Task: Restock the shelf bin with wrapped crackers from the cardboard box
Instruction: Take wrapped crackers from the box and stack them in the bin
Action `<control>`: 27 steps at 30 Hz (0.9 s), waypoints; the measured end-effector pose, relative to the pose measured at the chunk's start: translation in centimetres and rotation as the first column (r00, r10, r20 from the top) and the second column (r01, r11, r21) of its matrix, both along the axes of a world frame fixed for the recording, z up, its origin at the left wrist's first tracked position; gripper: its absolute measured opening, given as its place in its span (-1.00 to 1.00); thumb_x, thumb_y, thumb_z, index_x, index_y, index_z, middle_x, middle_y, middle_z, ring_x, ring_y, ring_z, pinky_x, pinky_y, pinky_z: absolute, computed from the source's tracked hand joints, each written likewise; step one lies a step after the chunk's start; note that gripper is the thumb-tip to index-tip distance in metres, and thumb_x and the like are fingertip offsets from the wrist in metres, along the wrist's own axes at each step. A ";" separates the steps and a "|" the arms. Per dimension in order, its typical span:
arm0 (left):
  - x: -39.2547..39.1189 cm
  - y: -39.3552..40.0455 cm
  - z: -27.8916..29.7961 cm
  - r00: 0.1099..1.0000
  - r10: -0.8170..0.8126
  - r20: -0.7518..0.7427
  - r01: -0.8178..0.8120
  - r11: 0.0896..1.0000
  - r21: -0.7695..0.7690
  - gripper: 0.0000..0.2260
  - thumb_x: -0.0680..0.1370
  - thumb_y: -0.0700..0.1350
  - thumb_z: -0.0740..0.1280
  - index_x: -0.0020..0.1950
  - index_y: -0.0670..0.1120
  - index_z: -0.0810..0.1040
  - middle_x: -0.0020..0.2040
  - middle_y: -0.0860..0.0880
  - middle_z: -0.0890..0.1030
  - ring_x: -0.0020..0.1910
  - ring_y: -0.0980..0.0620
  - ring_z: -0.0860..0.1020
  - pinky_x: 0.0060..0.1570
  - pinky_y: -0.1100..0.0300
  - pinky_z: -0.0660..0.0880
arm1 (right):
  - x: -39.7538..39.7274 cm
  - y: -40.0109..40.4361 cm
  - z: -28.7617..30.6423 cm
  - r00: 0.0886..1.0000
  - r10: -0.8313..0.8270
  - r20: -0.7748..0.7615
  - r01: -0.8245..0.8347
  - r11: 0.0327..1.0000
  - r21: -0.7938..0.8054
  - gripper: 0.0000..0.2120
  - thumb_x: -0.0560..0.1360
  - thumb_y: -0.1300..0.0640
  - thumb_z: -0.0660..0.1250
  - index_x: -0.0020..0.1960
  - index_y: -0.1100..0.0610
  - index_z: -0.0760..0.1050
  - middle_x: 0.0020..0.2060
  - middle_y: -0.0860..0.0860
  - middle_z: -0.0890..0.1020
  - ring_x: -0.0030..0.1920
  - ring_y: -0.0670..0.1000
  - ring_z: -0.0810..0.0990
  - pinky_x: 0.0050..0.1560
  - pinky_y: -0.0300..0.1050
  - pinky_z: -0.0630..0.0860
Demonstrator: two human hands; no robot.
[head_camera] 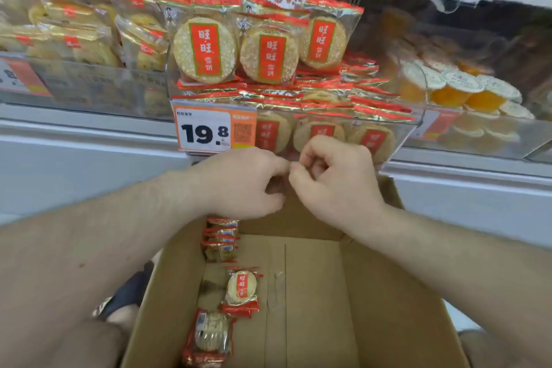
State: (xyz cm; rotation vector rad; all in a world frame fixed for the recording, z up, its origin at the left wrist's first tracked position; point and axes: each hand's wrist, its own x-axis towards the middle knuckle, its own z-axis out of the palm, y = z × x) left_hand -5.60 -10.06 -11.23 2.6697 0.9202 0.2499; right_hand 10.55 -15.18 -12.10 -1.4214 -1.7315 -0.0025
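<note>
Red-and-gold wrapped crackers, brown cardboard box, orange price tag.

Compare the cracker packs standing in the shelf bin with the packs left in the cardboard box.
The standing packs are upright, labels facing out; the box packs mostly lie flat on the cardboard box floor. The shelf bin is heaped full; the box holds only a few, along its left wall. Both share red-and-gold wrappers.

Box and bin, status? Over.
Both hands, left and right, curled together at bin front, hold unclear. Bin heaped. Few crackers left in box. Nothing blocking.
</note>
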 end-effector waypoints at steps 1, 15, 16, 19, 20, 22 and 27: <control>-0.3 0.1 -0.8 0.992 0.003 -0.126 -0.012 0.998 -0.067 -0.94 0.45 0.00 0.28 -0.13 0.05 0.48 -0.20 0.09 0.55 -0.18 0.04 0.52 -0.14 0.10 0.51 | -0.3 -0.1 -2.1 0.999 0.024 0.021 -0.022 0.995 -0.097 -0.83 0.30 0.09 0.36 -0.37 -0.02 0.37 -0.59 -0.17 0.29 -0.49 -0.13 0.31 -0.39 -0.14 0.40; -2.6 1.6 -7.7 0.845 0.018 -0.534 -0.292 0.853 -0.432 -0.66 0.58 -0.03 0.26 0.36 0.05 0.44 0.20 0.11 0.54 0.11 0.10 0.52 0.09 0.22 0.48 | -5.1 2.2 -29.3 0.976 -0.158 0.152 0.179 0.172 -0.969 -0.61 0.42 -0.13 0.41 0.10 0.10 0.46 0.06 0.07 0.63 0.09 0.11 0.62 -0.08 -0.16 0.54; -2.5 1.8 -8.0 0.847 0.020 -0.532 -0.299 0.844 -0.444 -0.66 0.58 -0.03 0.27 0.37 0.05 0.44 0.21 0.11 0.54 0.10 0.10 0.51 0.05 0.25 0.46 | -5.6 1.6 -30.8 0.973 -0.182 0.145 0.168 0.118 -0.979 -0.47 0.41 -0.19 0.43 0.19 0.12 0.41 0.11 0.07 0.62 0.13 0.10 0.61 -0.05 -0.16 0.53; -2.5 2.0 -8.7 0.852 0.043 -0.522 -0.332 0.816 -0.474 -0.66 0.58 -0.02 0.28 0.36 0.07 0.44 0.20 0.13 0.53 0.06 0.11 0.49 -0.03 0.28 0.41 | -6.4 0.2 -34.4 0.950 -0.286 0.128 0.148 0.048 -0.988 -0.36 0.35 -0.11 0.52 0.28 0.15 0.35 0.17 0.06 0.60 0.16 0.07 0.60 0.05 -0.16 0.53; -2.6 2.0 -8.9 0.852 0.049 -0.522 -0.343 0.806 -0.483 -0.66 0.58 -0.01 0.28 0.36 0.08 0.43 0.18 0.14 0.53 0.07 0.11 0.49 -0.01 0.27 0.42 | -6.3 0.0 -34.9 0.945 -0.299 0.130 0.149 0.044 -0.988 -0.41 0.35 -0.07 0.52 0.26 0.14 0.41 0.15 0.05 0.62 0.14 0.05 0.62 0.06 -0.17 0.55; -2.8 2.1 -8.9 0.851 0.062 -0.521 -0.361 0.790 -0.496 -0.66 0.57 -0.01 0.29 0.36 0.07 0.43 0.16 0.14 0.54 0.07 0.11 0.51 0.05 0.25 0.45 | -6.1 -0.3 -35.9 0.946 -0.315 0.077 0.087 0.020 -0.996 -0.52 0.36 -0.05 0.50 0.20 0.12 0.52 0.11 0.01 0.65 0.11 0.01 0.62 0.10 -0.19 0.54; -3.1 2.2 -8.6 0.855 0.149 -0.496 -0.418 0.764 -0.491 -0.60 0.57 -0.03 0.31 0.39 0.08 0.37 0.12 0.10 0.59 -0.07 0.13 0.57 0.01 0.19 0.52 | -3.6 -0.2 -33.1 0.801 -0.540 -0.258 -0.272 0.054 -0.961 -0.76 0.45 0.11 0.50 0.07 0.10 0.54 -0.14 0.00 0.65 -0.23 -0.05 0.57 -0.28 -0.22 0.43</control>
